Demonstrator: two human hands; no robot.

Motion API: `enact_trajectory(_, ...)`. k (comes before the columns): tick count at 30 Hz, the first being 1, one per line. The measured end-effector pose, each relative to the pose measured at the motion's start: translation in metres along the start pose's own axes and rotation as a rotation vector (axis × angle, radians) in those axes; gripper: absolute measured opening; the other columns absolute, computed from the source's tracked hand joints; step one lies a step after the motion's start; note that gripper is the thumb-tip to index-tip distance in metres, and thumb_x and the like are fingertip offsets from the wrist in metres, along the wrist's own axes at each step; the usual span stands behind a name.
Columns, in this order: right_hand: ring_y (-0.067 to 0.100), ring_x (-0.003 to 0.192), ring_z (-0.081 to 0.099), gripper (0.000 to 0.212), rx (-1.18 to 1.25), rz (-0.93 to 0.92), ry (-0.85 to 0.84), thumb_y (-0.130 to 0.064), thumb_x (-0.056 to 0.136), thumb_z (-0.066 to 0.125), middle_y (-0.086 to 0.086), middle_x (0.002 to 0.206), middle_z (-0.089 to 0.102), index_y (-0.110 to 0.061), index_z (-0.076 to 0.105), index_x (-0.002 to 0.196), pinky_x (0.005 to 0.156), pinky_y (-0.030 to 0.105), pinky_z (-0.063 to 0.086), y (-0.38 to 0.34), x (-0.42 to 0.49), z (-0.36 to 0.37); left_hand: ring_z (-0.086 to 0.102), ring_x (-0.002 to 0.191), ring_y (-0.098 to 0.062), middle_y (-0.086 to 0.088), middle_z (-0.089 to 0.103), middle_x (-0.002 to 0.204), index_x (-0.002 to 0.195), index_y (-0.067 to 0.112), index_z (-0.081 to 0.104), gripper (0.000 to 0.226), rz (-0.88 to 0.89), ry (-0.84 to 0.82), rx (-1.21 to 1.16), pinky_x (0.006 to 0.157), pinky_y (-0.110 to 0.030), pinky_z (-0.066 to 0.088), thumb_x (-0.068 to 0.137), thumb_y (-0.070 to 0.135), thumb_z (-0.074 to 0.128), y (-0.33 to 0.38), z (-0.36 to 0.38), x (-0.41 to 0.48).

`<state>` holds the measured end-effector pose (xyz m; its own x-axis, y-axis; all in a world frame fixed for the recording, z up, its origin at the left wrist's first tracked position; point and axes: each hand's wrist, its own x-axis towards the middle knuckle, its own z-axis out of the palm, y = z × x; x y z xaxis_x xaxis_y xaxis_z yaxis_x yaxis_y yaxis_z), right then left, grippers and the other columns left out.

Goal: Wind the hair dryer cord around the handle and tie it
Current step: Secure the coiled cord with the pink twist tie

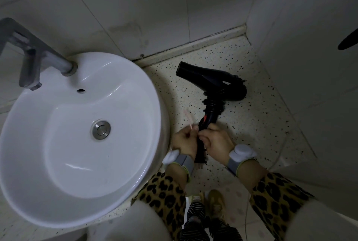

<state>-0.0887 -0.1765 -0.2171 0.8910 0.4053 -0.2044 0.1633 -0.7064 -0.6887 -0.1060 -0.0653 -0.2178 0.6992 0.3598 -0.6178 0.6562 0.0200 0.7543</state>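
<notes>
Right hand (215, 140) grips the handle (210, 117) of the hair dryer (209, 81). The handle's long axis runs 1 to 7 o'clock. Left hand (184, 140), at its 9 o'clock, pinches a thin pink tie (188, 119). Coiled cord (213, 103) sits toward 12.

Glossy white ceramic basin (133, 93), dull grey metal tap (29, 51), smooth black plastic hair dryer (209, 80), speckled surface (251, 117).

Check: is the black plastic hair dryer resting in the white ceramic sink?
No, the left hand and right hand hold the hair dryer beside the sink, over the speckled floor.
</notes>
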Motion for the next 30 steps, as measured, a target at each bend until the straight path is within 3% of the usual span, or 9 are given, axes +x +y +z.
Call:
enact_trajectory(3, 0.036, 0.092, 0.058, 0.024, -0.015, 0.004, -0.013, 0.0, 0.093, 0.049, 0.026, 0.1, 0.059, 0.006, 0.07, 0.1, 0.076, 0.036, 0.043, 0.002, 0.001, -0.001, 0.068, 0.094, -0.022, -0.008, 0.073, 0.101, 0.106, 0.013, 0.075, 0.022, 0.177, 0.036, 0.177, 0.089, -0.039, 0.055, 0.095, 0.025, 0.06, 0.003, 0.003, 0.005)
enact_trajectory(6, 0.037, 0.092, 0.058, 0.023, -0.036, 0.001, -0.033, -0.002, 0.092, 0.049, 0.026, 0.1, 0.059, 0.004, 0.071, 0.099, 0.076, 0.035, 0.043, 0.004, 0.001, -0.001, 0.067, 0.094, -0.023, -0.006, 0.073, 0.098, 0.103, 0.01, 0.076, 0.019, 0.287, 0.061, 0.17, 0.085, -0.032, 0.054, 0.094, 0.017, 0.061, -0.003, 0.005, 0.005)
enact_trajectory(11, 0.032, 0.099, 0.059, 0.021, -0.014, 0.018, -0.021, 0.002, 0.087, 0.055, 0.021, 0.107, 0.062, 0.004, 0.071, 0.1, 0.078, 0.021, 0.043, 0.009, 0.001, 0.002, 0.07, 0.082, -0.014, 0.004, 0.073, 0.084, 0.107, 0.015, 0.074, 0.02, -0.015, 0.142, -0.101, 0.063, -0.011, 0.052, 0.093, 0.025, 0.063, 0.001, 0.016, 0.006)
enact_trajectory(14, 0.03, 0.095, 0.057, 0.018, 0.061, 0.118, 0.032, 0.005, 0.085, 0.055, 0.016, 0.1, 0.062, 0.001, 0.068, 0.097, 0.066, 0.015, 0.043, 0.01, 0.004, 0.003, 0.068, 0.095, -0.024, -0.009, 0.073, 0.104, 0.113, 0.011, 0.07, 0.028, -0.23, 0.206, -0.228, 0.086, -0.026, 0.053, 0.096, 0.028, 0.058, 0.012, 0.028, 0.009)
enact_trajectory(16, 0.033, 0.098, 0.058, 0.018, 0.086, 0.103, -0.013, 0.001, 0.087, 0.057, 0.02, 0.105, 0.064, 0.002, 0.067, 0.102, 0.071, 0.019, 0.043, 0.014, 0.008, 0.01, 0.066, 0.103, -0.026, -0.009, 0.071, 0.109, 0.116, 0.01, 0.069, 0.034, -0.271, 0.244, -0.295, 0.092, -0.029, 0.049, 0.099, 0.033, 0.052, 0.012, 0.036, 0.007)
enact_trajectory(20, 0.028, 0.083, 0.057, 0.018, 0.179, 0.151, 0.009, -0.002, 0.087, 0.055, 0.026, 0.087, 0.062, 0.008, 0.061, 0.1, 0.07, 0.031, 0.046, 0.014, 0.007, 0.007, 0.067, 0.066, 0.004, 0.014, 0.073, 0.074, 0.102, 0.019, 0.075, 0.026, -0.047, 0.379, -0.382, 0.059, -0.011, 0.05, 0.098, 0.033, 0.054, -0.007, 0.047, -0.014)
enact_trajectory(24, 0.019, 0.082, 0.053, 0.016, 0.146, 0.033, -0.04, 0.003, 0.084, 0.059, 0.007, 0.093, 0.057, 0.0, 0.069, 0.096, 0.065, 0.009, 0.035, 0.018, 0.001, 0.0, 0.07, 0.078, -0.006, 0.007, 0.075, 0.082, 0.101, 0.021, 0.076, 0.018, 0.04, 0.262, -0.385, 0.069, -0.021, 0.056, 0.096, 0.023, 0.059, -0.02, 0.04, -0.018)
enact_trajectory(27, 0.012, 0.075, 0.058, 0.021, 0.366, 0.164, 0.003, 0.002, 0.079, 0.069, 0.001, 0.085, 0.062, -0.015, 0.069, 0.092, 0.068, 0.017, 0.045, 0.023, -0.007, 0.002, 0.069, 0.079, 0.001, 0.003, 0.074, 0.096, 0.115, 0.012, 0.07, 0.024, 0.057, 0.159, -0.481, 0.071, -0.015, 0.055, 0.092, 0.013, 0.063, -0.022, 0.028, -0.016)
enact_trajectory(30, 0.01, 0.078, 0.061, 0.033, 0.676, 0.355, 0.082, 0.001, 0.074, 0.076, 0.0, 0.083, 0.067, -0.024, 0.063, 0.092, 0.075, 0.021, 0.052, 0.025, -0.009, 0.001, 0.06, 0.063, -0.004, 0.001, 0.072, 0.085, 0.117, 0.019, 0.07, 0.026, 0.064, 0.103, -0.511, 0.064, -0.02, 0.055, 0.091, 0.015, 0.064, -0.025, 0.022, -0.018)
